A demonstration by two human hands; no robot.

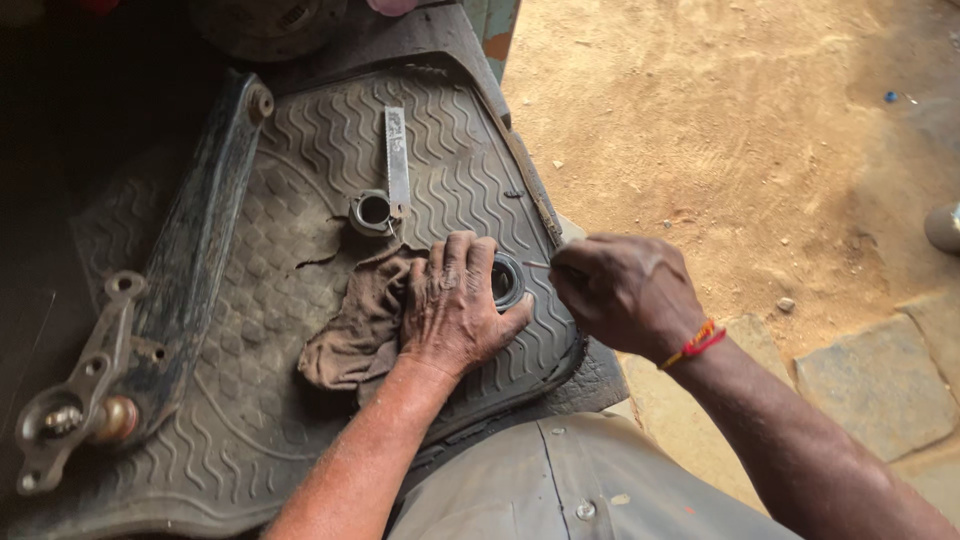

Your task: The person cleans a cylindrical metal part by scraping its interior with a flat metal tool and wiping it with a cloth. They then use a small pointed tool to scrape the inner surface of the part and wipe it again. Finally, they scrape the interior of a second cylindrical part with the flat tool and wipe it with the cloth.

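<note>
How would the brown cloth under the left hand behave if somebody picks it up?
The cloth would likely hang limp, since it lies crumpled in folds on the rubber mat. It looks thin, so probably light. The left hand rests on its edge and may pin it.
</note>
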